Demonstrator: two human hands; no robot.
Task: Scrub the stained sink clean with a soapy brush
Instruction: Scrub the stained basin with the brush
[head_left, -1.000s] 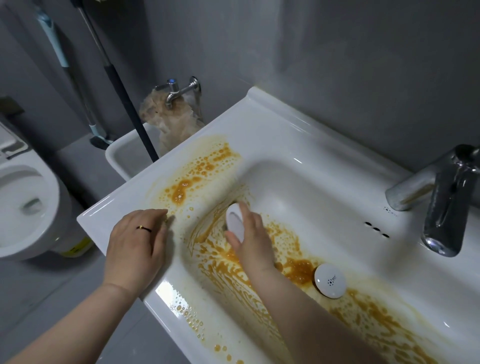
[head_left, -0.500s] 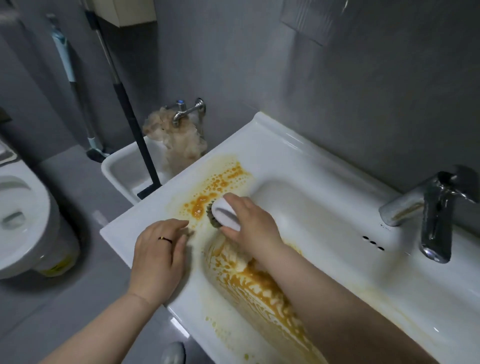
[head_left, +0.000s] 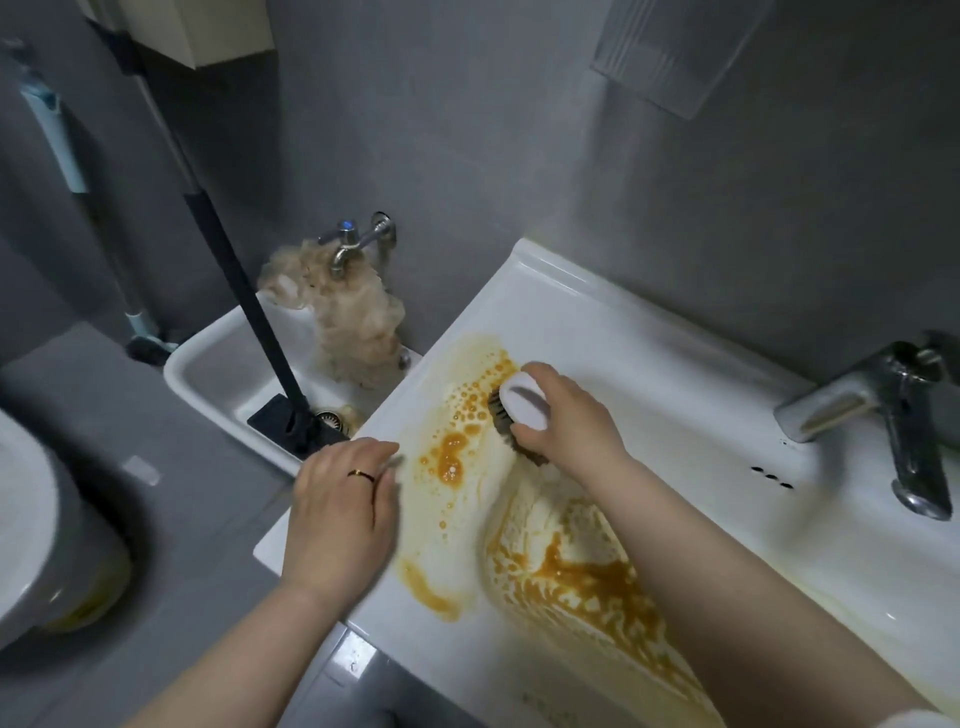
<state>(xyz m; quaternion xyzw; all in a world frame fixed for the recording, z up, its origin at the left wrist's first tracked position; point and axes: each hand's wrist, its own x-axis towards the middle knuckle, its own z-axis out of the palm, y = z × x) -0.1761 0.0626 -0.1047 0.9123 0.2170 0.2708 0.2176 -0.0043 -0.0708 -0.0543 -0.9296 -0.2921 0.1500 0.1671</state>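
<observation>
The white sink (head_left: 587, 317) carries orange-brown foamy stains (head_left: 452, 457) on its left ledge and down the basin's left wall. My right hand (head_left: 571, 421) grips a white-backed scrub brush (head_left: 522, 402), its dark bristles pressed on the ledge at the basin's rim. My left hand (head_left: 343, 499), with a ring on one finger, lies on the sink's left front edge with fingers spread flat. My right forearm crosses the basin and hides the drain.
A chrome faucet (head_left: 883, 410) stands at the right, with overflow holes (head_left: 771, 478) beside it. To the left sits a low mop basin (head_left: 208, 364) with a black mop (head_left: 249, 312), a wall tap (head_left: 353, 244) and a fluffy rag. A toilet (head_left: 31, 530) is at far left.
My right hand lifted the brush from the basin's bottom up onto the left ledge. The view shifted, so the drain plug is now hidden. My left hand stayed on the edge.
</observation>
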